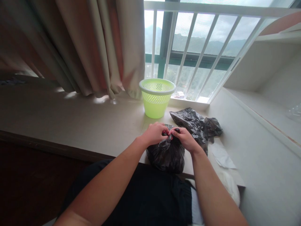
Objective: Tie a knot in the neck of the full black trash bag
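A full black garbage bag (168, 157) rests at the front edge of the window ledge, close to my body. Its gathered, twisted neck sits between my two hands. My left hand (156, 134) pinches the plastic from the left side. From the right, my right hand (184, 137) grips the other part of the neck between thumb and fingers. The fingertips of both hands nearly meet over the top of the bag. What is inside the bag is hidden.
Behind the bag stands a light green plastic wastebasket (156, 105). Crumpled black plastic bags (194, 122) and a white paper (222, 155) lie to the right. A curtain (94, 47) hangs at the left, white window bars (188, 47) at the back, and a white cabinet side (254, 144) bounds the right.
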{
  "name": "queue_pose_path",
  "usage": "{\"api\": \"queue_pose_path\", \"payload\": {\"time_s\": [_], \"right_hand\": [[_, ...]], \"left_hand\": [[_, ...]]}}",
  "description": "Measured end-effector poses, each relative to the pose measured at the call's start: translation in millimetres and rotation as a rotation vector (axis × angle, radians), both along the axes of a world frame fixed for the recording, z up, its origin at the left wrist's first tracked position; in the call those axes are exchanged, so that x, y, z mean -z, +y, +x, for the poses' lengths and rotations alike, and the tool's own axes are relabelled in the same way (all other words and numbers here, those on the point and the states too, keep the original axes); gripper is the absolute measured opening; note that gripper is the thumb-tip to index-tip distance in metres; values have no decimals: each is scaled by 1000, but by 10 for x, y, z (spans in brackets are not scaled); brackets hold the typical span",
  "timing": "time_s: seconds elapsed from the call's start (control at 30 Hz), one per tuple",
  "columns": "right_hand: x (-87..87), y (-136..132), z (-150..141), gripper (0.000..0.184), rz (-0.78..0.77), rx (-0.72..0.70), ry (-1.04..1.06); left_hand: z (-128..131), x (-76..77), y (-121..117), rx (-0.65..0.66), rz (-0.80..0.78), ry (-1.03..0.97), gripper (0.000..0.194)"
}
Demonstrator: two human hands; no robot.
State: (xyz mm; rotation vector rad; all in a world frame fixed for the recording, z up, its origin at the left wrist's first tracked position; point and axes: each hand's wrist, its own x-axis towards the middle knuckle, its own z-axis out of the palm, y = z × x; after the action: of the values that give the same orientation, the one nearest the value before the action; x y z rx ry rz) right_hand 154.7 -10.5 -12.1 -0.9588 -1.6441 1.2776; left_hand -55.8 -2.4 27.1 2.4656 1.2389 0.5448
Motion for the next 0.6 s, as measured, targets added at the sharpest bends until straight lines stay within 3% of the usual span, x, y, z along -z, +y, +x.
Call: {"api": "queue_pose_path", "payload": {"time_s": [0.23, 0.6], "right_hand": [[-44, -20, 31, 35, 2, -15, -41], [-88, -53, 73, 27, 8, 10, -108]], "left_hand": [[17, 41, 25, 26, -90, -98, 15], [-3, 84, 64, 64, -90, -124, 17]]}}
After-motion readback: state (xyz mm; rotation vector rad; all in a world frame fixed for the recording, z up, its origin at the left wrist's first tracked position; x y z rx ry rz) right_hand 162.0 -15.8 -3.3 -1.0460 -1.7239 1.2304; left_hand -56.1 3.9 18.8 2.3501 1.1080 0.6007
